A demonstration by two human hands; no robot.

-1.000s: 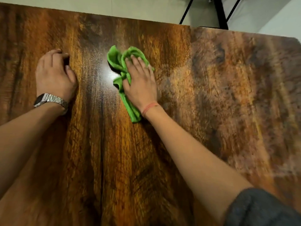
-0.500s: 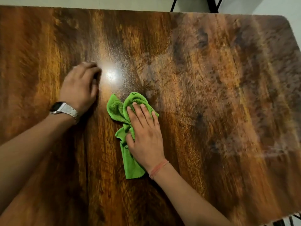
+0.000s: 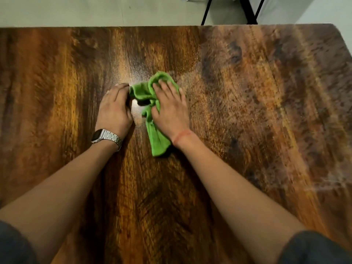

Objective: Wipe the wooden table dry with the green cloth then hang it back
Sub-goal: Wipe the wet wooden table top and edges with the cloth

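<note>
Dark brown wooden table [image 3: 247, 111] with strong streaky grain — glossy at the middle, where a pale glare sits, but dull and hazy with smeared patches over to the right. Bright green cloth [image 3: 158, 141], soft, matt, fuzzy weave, bunched in folds. Silver metal link watch [image 3: 108, 137] — polished, catching light. Far floor [image 3: 76, 10], smooth pale grey.

Black metal legs [image 3: 245, 10] on grey floor [image 3: 76, 10] beyond.

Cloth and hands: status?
Right hand flat on cloth, pressing it to table. Left hand beside it, fingertips at cloth's edge. Hazy film on table's right side. Nothing in the way.
</note>
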